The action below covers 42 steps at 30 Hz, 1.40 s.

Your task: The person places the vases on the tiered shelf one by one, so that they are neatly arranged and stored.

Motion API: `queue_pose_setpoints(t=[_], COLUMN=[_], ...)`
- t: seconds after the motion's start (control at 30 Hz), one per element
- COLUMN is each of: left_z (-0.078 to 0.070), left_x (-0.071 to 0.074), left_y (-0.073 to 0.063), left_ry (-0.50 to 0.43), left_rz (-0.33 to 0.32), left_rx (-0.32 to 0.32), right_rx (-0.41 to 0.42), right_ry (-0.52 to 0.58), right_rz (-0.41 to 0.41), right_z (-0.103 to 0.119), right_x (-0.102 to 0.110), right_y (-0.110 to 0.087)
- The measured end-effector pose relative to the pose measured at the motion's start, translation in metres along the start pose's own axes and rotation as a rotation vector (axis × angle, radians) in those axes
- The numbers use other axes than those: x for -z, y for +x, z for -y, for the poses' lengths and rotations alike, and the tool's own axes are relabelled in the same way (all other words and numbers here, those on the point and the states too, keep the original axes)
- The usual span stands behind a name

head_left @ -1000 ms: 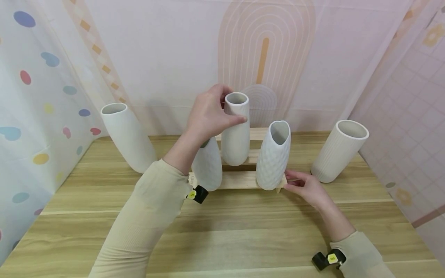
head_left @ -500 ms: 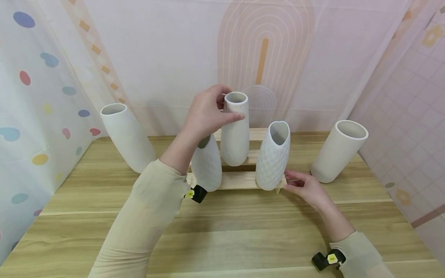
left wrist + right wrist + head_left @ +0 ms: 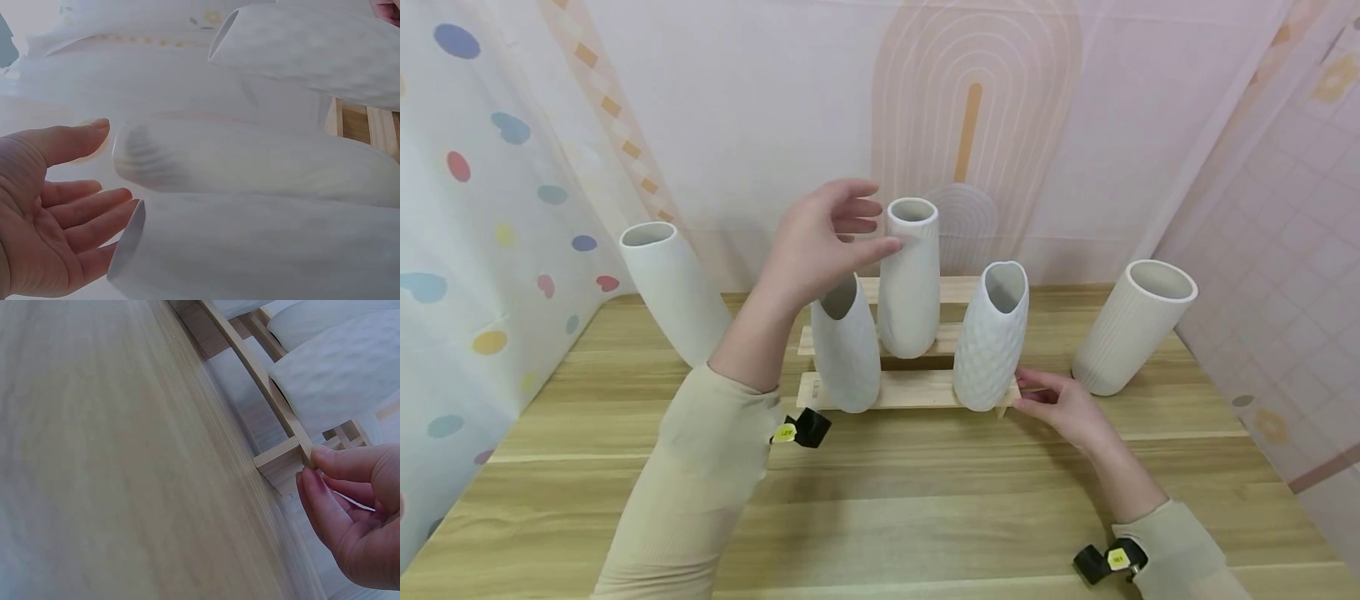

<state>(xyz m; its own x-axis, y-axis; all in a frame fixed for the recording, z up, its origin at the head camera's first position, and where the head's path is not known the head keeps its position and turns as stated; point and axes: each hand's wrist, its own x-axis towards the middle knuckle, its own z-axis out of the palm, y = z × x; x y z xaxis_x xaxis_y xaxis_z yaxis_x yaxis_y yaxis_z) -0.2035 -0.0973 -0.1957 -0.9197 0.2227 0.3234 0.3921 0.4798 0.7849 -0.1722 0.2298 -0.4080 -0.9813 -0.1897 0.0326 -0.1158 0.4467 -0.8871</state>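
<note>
My left hand [image 3: 820, 242] is just left of the mouth of a ribbed white vase [image 3: 910, 296], its fingers spread and relaxed. In the left wrist view a gap shows between the thumb and that vase. The vase stands upright on the middle step of a wooden tiered stand [image 3: 917, 389]. Two dimpled white vases, one at the left [image 3: 848, 358] and one at the right [image 3: 991, 350], stand on the lowest step. At the lowest step's right end, my right hand [image 3: 1070, 412] pinches the board's corner between thumb and fingers, as the right wrist view [image 3: 359, 512] shows.
A smooth white vase [image 3: 673, 292] stands on the wood-grain table [image 3: 917, 517] left of the stand, partly behind the left forearm. To the right is a wide ribbed vase [image 3: 1131, 333]. Patterned curtains [image 3: 760, 125] hang behind and at both sides.
My left hand has let go of the ribbed vase and drawn back to the left, its fingers opening. The vase and the right hand stay where they were.
</note>
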Motion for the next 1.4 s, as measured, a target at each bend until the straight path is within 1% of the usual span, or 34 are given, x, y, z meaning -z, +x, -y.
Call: queue_pose_setpoints(t=[0.17, 0.23, 0.4, 0.5, 0.67, 0.87, 1.03, 1.13, 1.27, 1.4], left_z=[0.007, 0.011, 0.025, 0.034, 0.054, 0.081, 0.105, 0.119, 0.135, 0.148], left_x=[0.01, 0.015, 0.026, 0.031, 0.037, 0.049, 0.063, 0.072, 0.087, 0.103], left_y=[-0.007, -0.011, -0.022, -0.029, -0.039, -0.053, -0.065, -0.074, -0.086, -0.097], left_ry=[-0.037, -0.046, -0.067, -0.08, -0.092, -0.092, -0.107, -0.093, -0.053, -0.029], left_rz=[-0.01, -0.021, -0.067, -0.099, -0.159, -0.2, -0.21, -0.215, -0.248, -0.305], left_rx=[0.013, 0.008, -0.032, -0.07, -0.122, -0.122, -0.14, -0.141, -0.098, -0.041], right_rx=[-0.004, -0.004, 0.003, 0.001, -0.001, 0.0, 0.006, 0.006, 0.004, 0.007], right_ry=[0.013, 0.016, 0.015, 0.014, 0.019, 0.013, 0.013, 0.016, 0.015, 0.014], right_rz=[0.003, 0.004, 0.003, 0.001, -0.006, -0.002, -0.005, -0.004, -0.004, -0.004], right_z=[0.0, 0.0, 0.0, 0.0, -0.001, -0.001, -0.001, -0.002, -0.002, -0.001], right_x=[0.0, 0.0, 0.0, 0.0, 0.001, 0.001, 0.0, 0.0, -0.001, 0.0], right_y=[0.0, 0.0, 0.0, 0.0, 0.0, -0.001, 0.0, 0.0, 0.0, 0.0])
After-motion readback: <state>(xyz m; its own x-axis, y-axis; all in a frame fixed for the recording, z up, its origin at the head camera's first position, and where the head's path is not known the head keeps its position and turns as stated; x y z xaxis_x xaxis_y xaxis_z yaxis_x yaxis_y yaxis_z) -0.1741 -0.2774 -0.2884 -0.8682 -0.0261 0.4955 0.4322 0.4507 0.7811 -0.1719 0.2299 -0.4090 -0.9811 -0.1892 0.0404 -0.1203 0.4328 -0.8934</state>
